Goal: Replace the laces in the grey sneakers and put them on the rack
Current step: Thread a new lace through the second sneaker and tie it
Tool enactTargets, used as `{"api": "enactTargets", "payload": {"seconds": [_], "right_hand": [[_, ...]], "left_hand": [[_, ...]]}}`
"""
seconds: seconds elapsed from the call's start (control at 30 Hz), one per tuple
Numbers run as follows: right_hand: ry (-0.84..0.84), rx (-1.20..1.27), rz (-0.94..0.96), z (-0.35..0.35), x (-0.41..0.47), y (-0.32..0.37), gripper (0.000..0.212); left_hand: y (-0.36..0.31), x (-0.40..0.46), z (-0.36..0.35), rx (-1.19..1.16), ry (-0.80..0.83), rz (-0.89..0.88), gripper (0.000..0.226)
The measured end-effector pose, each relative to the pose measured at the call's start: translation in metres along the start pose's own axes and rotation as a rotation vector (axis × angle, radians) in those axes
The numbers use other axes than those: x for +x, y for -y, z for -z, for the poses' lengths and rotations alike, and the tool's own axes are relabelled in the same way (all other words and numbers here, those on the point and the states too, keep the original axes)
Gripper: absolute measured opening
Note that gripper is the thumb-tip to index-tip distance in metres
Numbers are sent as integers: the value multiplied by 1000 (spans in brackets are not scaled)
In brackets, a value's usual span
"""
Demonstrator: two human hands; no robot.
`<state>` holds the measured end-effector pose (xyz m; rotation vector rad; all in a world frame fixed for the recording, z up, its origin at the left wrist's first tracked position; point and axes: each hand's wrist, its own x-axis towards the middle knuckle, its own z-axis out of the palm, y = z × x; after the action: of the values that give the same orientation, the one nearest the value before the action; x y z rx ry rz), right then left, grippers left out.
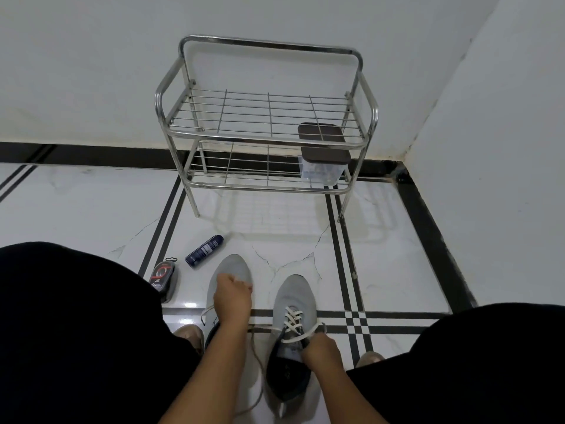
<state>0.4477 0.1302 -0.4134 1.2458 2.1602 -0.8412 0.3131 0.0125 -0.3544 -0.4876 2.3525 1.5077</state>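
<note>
Two grey sneakers stand side by side on the floor, toes pointing away from me. My left hand (233, 298) lies over the lacing area of the left sneaker (233, 268), fingers curled down on it; a white lace end (206, 312) loops out beside the wrist. The right sneaker (294, 296) has a white lace (293, 320) criss-crossed through its eyelets. My right hand (321, 350) grips that shoe at its collar, by the lace ends. A loose lace (256, 350) trails on the floor between the shoes. The metal two-tier rack (266, 139) stands ahead against the wall.
A clear box with a brown lid (324, 162) sits on the rack's lower shelf at the right. A dark spray can (204, 251) and a shoe-polish pack (163, 278) lie on the floor to the left. My knees in black fill both lower corners.
</note>
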Motion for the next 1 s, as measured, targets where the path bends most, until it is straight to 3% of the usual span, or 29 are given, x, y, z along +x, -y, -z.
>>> {"api": "enactTargets", "payload": {"seconds": [0.17, 0.23, 0.3, 0.43, 0.53, 0.6, 0.7, 0.8, 0.87, 0.93, 1.0], "right_hand": [[5, 4, -10, 0, 0, 0, 32], [-13, 6, -5, -1, 1, 0, 30], [-25, 20, -7, -1, 1, -1, 30], [-24, 31, -25, 0, -1, 0, 31], [4, 46, -37, 1, -4, 2, 33], [25, 66, -48, 1, -6, 4, 36], [38, 94, -58, 1, -6, 5, 34], [36, 110, -93, 3, -5, 4, 34], [28, 106, -98, 5, -6, 4, 34], [18, 92, -95, 5, -6, 5, 33], [17, 74, -97, 5, -4, 5, 32]], "left_hand": [[42, -6, -21, 430, 469, 173, 8], [79, -18, -26, 534, 532, 203, 36], [92, -27, -26, 646, 538, 96, 43], [76, -35, -27, 653, 462, -62, 18], [75, -35, -24, 668, 364, -104, 16], [66, -39, -21, 472, 194, -22, 13], [23, -25, -11, -33, -68, 144, 6], [-32, 4, 15, -380, -304, 100, 20], [-53, 13, 30, -352, -348, -13, 30], [-55, 7, 27, -47, -165, -162, 34], [-28, -3, 8, 389, 190, -217, 42]]}}
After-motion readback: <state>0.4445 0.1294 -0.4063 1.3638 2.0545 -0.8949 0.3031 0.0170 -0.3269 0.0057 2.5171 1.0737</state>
